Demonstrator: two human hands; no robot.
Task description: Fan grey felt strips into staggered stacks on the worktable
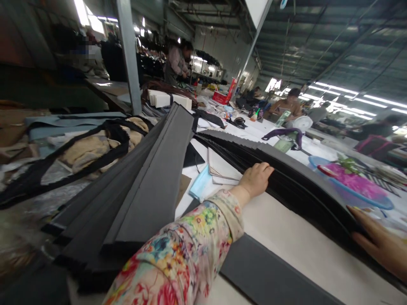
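Observation:
A long stack of dark grey strips (295,186) stands on edge across the white table and bows in the middle. The fingers of my left hand (256,180) curl over its near side, thumb hidden. Farther right, my right hand (378,241) clasps the same stack near its right end; its fingers are partly cut off by the frame edge. A single dark grey strip (270,267) lies flat under my left forearm. To the left, fanned bundles of similar grey strips (152,182) are piled one over another.
A light blue face mask (200,184) and pale flat pieces (221,165) lie between the piles. Beyond the stack sits a blue basket (386,203) with a pink bag. A metal post (129,55) rises at the far left. Several people work in the background.

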